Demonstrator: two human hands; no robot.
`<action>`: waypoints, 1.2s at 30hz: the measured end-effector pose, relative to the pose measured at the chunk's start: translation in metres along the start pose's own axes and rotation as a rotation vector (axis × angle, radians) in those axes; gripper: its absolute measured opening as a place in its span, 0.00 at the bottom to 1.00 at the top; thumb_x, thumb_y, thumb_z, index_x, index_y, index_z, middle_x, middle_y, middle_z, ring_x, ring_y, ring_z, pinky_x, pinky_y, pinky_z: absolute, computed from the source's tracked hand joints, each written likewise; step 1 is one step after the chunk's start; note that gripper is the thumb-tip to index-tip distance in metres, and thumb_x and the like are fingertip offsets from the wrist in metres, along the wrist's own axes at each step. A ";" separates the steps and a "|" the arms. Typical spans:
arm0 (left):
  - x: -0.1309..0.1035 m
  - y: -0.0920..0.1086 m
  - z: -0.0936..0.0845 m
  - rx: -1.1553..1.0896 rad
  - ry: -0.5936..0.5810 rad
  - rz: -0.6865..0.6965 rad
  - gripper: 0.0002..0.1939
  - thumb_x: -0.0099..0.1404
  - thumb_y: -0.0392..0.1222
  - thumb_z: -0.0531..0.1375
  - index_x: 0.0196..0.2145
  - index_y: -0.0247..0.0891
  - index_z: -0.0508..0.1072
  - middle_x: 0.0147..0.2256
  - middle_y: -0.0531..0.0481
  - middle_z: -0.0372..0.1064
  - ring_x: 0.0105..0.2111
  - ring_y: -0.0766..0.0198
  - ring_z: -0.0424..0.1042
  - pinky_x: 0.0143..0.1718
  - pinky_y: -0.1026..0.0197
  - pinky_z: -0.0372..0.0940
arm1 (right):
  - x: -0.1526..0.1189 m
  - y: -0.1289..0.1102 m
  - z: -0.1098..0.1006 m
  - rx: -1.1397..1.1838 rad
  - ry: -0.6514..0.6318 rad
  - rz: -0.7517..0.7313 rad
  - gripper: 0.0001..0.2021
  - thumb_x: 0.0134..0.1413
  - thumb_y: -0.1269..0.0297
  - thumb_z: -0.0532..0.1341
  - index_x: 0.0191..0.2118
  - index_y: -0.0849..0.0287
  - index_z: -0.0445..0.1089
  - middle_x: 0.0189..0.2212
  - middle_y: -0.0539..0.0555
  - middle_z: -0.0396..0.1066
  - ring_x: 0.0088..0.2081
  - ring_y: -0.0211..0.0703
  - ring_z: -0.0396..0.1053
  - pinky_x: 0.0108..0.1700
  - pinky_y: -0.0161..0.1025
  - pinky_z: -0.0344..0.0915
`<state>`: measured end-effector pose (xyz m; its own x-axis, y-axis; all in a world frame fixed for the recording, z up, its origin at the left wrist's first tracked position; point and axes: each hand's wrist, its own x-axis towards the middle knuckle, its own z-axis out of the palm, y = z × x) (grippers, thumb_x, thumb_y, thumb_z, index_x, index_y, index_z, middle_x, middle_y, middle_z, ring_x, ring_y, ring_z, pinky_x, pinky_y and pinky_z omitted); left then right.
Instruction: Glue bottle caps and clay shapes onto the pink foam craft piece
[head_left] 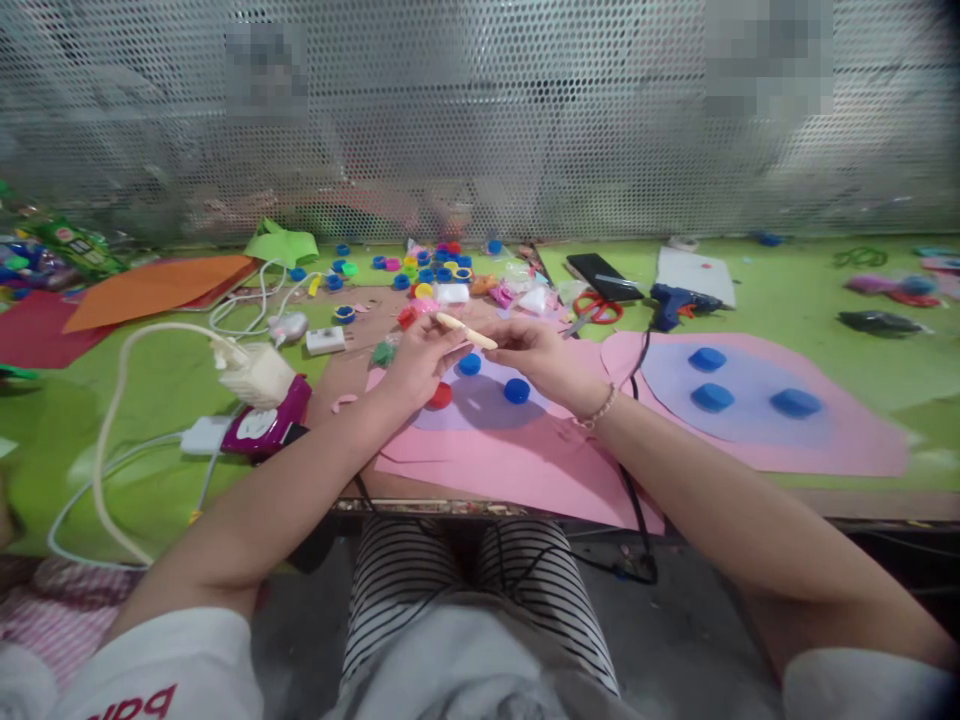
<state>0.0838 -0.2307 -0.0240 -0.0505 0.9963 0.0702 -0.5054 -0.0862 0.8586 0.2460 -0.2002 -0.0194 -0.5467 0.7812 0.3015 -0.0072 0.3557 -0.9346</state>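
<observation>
Pale-yellow strip (pixel 466 331) is clamped in our grip, left hand (pixel 418 354) and right hand (pixel 547 360) pinching it above blue caps (pixel 517 391) on lilac paper (pixel 484 414).

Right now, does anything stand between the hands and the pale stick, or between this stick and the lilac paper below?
Nothing visible separates the left hand or the right hand from the pale stick. Below, two blue caps and a red cap occupy parts of the lilac paper.
</observation>
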 end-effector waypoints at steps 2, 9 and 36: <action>0.001 0.000 -0.001 -0.007 0.008 -0.001 0.12 0.48 0.31 0.65 0.27 0.37 0.64 0.27 0.57 0.66 0.31 0.71 0.69 0.39 0.62 0.66 | 0.000 0.000 0.000 0.005 -0.010 -0.008 0.13 0.45 0.70 0.63 0.40 0.58 0.72 0.36 0.51 0.73 0.36 0.37 0.69 0.39 0.37 0.66; 0.001 0.000 -0.001 -0.006 -0.003 -0.006 0.12 0.48 0.31 0.65 0.28 0.37 0.64 0.27 0.57 0.66 0.30 0.71 0.69 0.39 0.62 0.66 | -0.001 -0.004 0.002 0.001 0.005 0.019 0.09 0.47 0.69 0.62 0.38 0.58 0.72 0.35 0.51 0.73 0.35 0.37 0.69 0.39 0.38 0.66; 0.001 0.002 -0.002 0.053 0.041 0.002 0.14 0.44 0.32 0.66 0.23 0.36 0.62 0.24 0.59 0.65 0.28 0.74 0.67 0.34 0.67 0.65 | -0.002 0.005 -0.005 -0.576 0.078 -0.248 0.12 0.54 0.63 0.56 0.44 0.59 0.67 0.41 0.58 0.69 0.41 0.44 0.69 0.42 0.43 0.68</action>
<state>0.0810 -0.2297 -0.0227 -0.0880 0.9948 0.0522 -0.4589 -0.0870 0.8842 0.2508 -0.1977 -0.0233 -0.5234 0.6679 0.5292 0.3384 0.7329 -0.5903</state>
